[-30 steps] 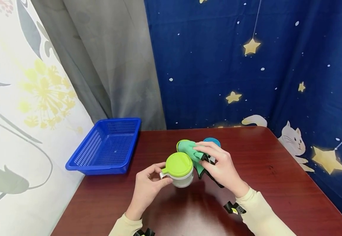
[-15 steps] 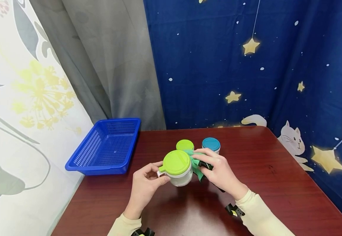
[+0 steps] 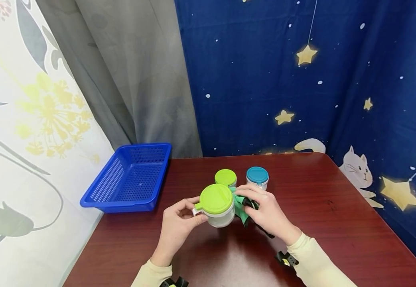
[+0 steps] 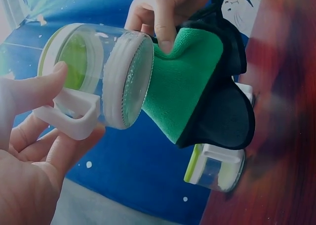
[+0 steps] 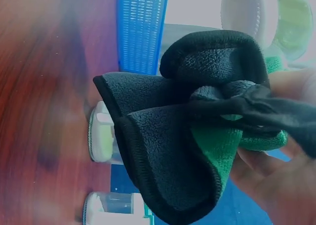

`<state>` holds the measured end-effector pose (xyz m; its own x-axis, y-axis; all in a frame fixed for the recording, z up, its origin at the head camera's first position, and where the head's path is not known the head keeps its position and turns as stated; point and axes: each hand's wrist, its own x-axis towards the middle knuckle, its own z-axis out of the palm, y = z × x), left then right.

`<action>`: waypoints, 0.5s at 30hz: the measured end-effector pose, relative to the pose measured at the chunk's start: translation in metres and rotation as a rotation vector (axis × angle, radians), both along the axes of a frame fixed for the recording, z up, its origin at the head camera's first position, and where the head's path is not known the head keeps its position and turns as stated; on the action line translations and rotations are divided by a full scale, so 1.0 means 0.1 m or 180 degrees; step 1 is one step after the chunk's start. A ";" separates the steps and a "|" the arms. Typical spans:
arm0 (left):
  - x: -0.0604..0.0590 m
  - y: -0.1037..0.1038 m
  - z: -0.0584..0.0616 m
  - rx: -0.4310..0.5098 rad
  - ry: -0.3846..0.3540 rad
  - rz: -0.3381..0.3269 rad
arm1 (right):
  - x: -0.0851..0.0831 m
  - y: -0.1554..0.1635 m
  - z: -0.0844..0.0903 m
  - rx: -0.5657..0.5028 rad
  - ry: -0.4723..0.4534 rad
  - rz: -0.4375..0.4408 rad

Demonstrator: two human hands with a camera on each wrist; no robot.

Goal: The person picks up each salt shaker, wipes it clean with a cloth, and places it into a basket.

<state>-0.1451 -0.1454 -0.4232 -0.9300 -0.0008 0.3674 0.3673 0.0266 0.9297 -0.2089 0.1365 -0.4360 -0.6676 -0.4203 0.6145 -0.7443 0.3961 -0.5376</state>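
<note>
My left hand (image 3: 177,227) pinches the white handle of a clear seasoning jar (image 3: 216,201) with a lime-green lid, held above the table. In the left wrist view the jar lies tilted sideways, its ribbed base facing the cloth. My right hand (image 3: 270,213) grips a bunched cleaning cloth (image 4: 182,81), green on one face and dark grey on the other, with black edging. The cloth meets the jar's right side and base. Seen from the right wrist, the folded grey side of the cloth (image 5: 168,151) hides much of the right hand's fingers.
Behind the held jar stand a second green-lidded jar (image 3: 225,177) and a blue-lidded jar (image 3: 257,175). A blue perforated plastic basket (image 3: 123,205) sits at the table's back left. The reddish-brown wooden table (image 3: 337,223) backs onto grey and starry blue curtains.
My right hand and the cloth have moved lower, from the jar's far side to its right side, uncovering both jars behind. My left hand stays nearly in place, still gripping the handle.
</note>
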 end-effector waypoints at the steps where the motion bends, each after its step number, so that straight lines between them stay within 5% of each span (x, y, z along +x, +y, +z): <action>1: 0.00 0.00 0.00 -0.0001 -0.0004 -0.0019 | 0.00 0.01 0.00 -0.0029 -0.0025 0.0008; 6: 0.01 0.02 -0.02 -0.0066 -0.0061 -0.0241 | 0.02 0.02 0.10 -0.0197 0.0000 0.0084; 15: 0.03 0.04 -0.02 -0.0210 -0.0129 -0.0578 | 0.19 0.02 0.58 -0.0599 0.0038 0.0390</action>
<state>-0.1424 -0.1409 -0.4256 -0.9267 0.1912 0.3235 0.3340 0.0246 0.9422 -0.1898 0.1380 -0.3781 -0.6109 -0.3751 0.6972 -0.7874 0.1958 -0.5845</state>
